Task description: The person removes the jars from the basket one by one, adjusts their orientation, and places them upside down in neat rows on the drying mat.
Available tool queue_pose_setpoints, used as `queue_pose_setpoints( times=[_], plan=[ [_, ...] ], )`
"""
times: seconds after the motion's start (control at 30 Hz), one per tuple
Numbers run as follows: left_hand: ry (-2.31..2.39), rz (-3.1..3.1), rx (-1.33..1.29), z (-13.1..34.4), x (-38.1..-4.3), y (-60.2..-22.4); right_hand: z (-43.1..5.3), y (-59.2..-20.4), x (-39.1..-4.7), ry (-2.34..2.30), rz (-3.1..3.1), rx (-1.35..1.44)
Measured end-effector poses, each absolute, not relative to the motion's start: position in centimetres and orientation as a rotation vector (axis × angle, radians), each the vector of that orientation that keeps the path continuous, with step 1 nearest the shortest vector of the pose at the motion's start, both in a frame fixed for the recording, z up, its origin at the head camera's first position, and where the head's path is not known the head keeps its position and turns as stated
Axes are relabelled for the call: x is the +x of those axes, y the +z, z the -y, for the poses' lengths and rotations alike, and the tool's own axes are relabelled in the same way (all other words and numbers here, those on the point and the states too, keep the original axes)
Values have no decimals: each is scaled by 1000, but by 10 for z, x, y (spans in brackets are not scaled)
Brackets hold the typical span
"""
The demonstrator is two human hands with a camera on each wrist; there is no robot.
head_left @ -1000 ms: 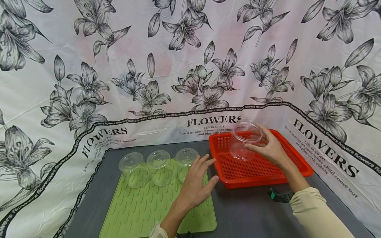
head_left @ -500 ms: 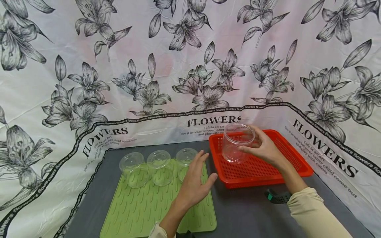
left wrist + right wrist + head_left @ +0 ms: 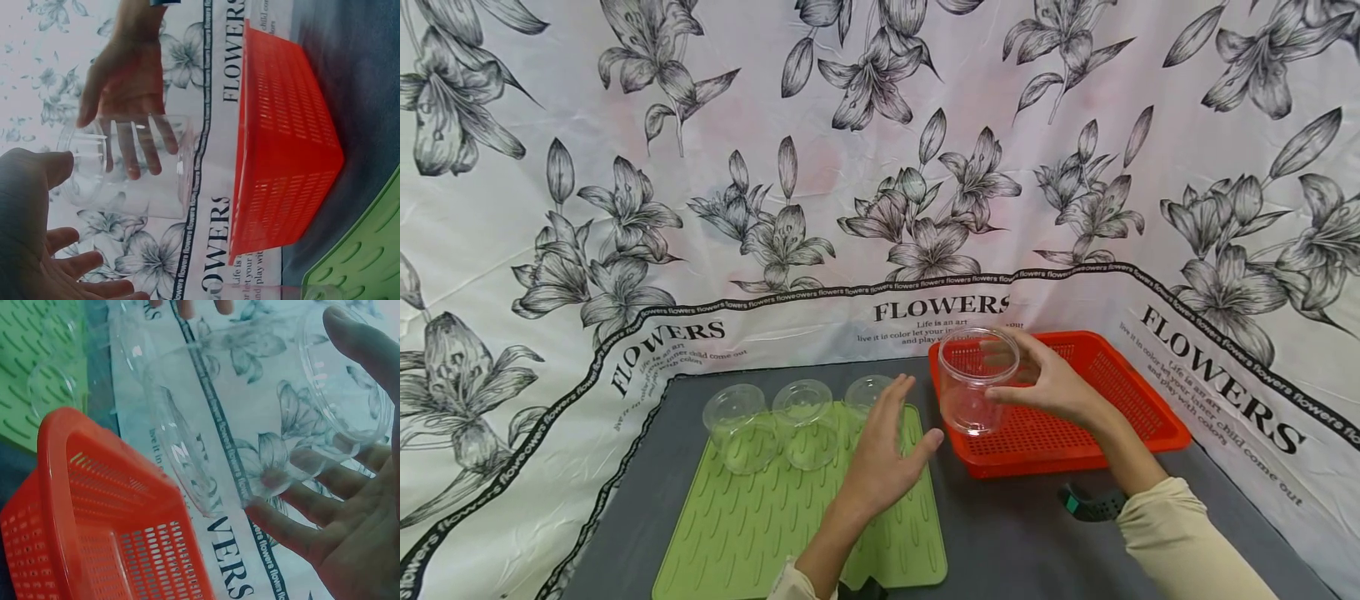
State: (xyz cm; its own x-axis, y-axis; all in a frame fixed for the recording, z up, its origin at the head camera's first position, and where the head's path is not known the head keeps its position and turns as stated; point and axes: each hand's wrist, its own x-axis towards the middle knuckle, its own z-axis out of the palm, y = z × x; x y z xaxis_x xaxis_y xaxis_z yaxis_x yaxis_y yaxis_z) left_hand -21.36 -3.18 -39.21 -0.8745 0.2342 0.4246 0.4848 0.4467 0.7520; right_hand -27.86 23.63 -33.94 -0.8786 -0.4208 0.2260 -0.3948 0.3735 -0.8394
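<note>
A clear plastic jar (image 3: 972, 396), mouth up, hangs over the left side of the red basket (image 3: 1037, 468). My right hand (image 3: 1054, 385) grips it from the right. In the right wrist view its thumb lies at the rim of the jar (image 3: 312, 381) and the fingers spread along the far side. My left hand (image 3: 880, 462) hovers over the right part of the green mat (image 3: 790, 525), fingers extended and thumb apart. The left wrist view shows a gap between that hand's fingers and the jar (image 3: 150, 194).
Three more clear jars (image 3: 741, 437) stand in a row along the mat's back edge; the left hand partly hides the rightmost jar (image 3: 859, 396). The grey table (image 3: 1000, 542) meets a flower-printed cloth (image 3: 812, 225) behind and at the sides.
My right hand has carried the jar leftward and nearer, from over the middle of the basket to its left side. The left hand has shifted slightly left.
</note>
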Motion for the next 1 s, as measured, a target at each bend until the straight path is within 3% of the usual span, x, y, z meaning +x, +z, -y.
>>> queue_pose_setpoints(
  times=[1.0],
  plan=[
    [-1750,2478,-620,43,-212,-380,-205,-332,-265,-1358,-2232,-1050]
  ],
)
